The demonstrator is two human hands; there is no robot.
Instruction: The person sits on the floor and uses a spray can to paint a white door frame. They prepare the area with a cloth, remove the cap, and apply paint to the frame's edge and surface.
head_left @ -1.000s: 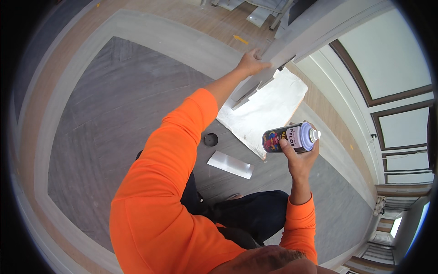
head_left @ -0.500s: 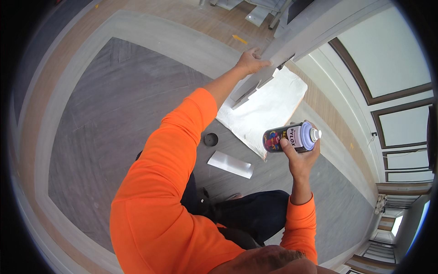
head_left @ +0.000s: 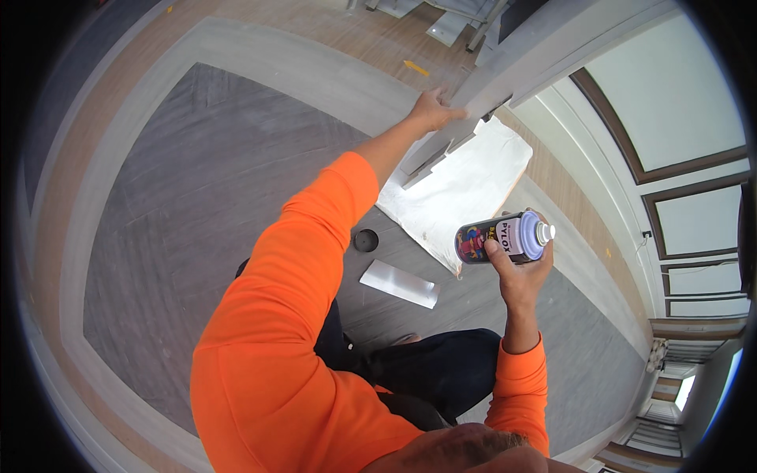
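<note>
My right hand (head_left: 522, 272) is wrapped round a spray paint can (head_left: 476, 241), dark with a colourful picture and a pale purple top. The can lies tilted nearly flat, its white nozzle pointing right. Farther off, my left hand (head_left: 434, 112) has its fingers bent at the side of a grey door-like panel (head_left: 544, 55), seemingly gripping it; the panel partly hides the fingertips. Beneath the panel's near end, a white sheet (head_left: 465, 185) is spread over the floor. A round black cap (head_left: 365, 240) and a silvery rectangular metal strip (head_left: 400, 284) lie before my legs.
Grey flooring (head_left: 197, 205) with a pale border surrounds me. White wall panels (head_left: 670, 87) with brown frames rise on the right. A yellow arrow (head_left: 416, 68) marks the wood-look floor ahead, near the metal legs (head_left: 482, 27) of some furniture.
The view has shifted very slightly. Both hands keep their places, the right one still holding the spray paint can and the left one still at the panel.
</note>
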